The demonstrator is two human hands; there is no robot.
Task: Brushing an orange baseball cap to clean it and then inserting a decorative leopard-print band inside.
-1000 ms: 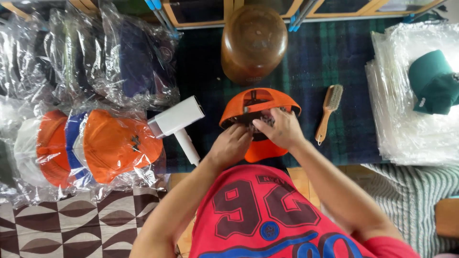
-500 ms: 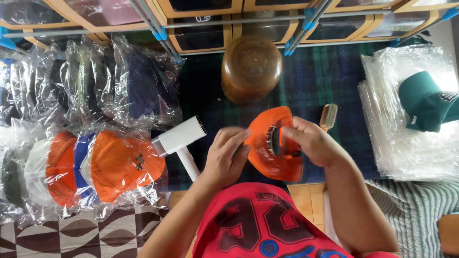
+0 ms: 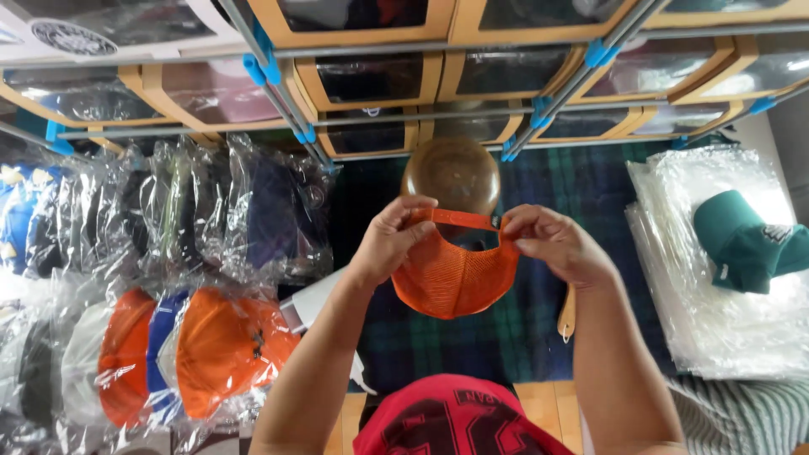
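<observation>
One orange mesh cap (image 3: 453, 274), one green cap (image 3: 742, 240), one wooden dome (image 3: 451, 173).

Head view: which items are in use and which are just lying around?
In use:
orange mesh cap, held at its strap by left hand and right hand.

Lying about:
brown dome form; bagged caps; green cap on plastic bag stack; brush handle.

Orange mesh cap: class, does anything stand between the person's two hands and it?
Nothing visible does. The left hand and right hand both already grip the orange mesh cap at the ends of its back strap, above the plaid cloth.
</observation>
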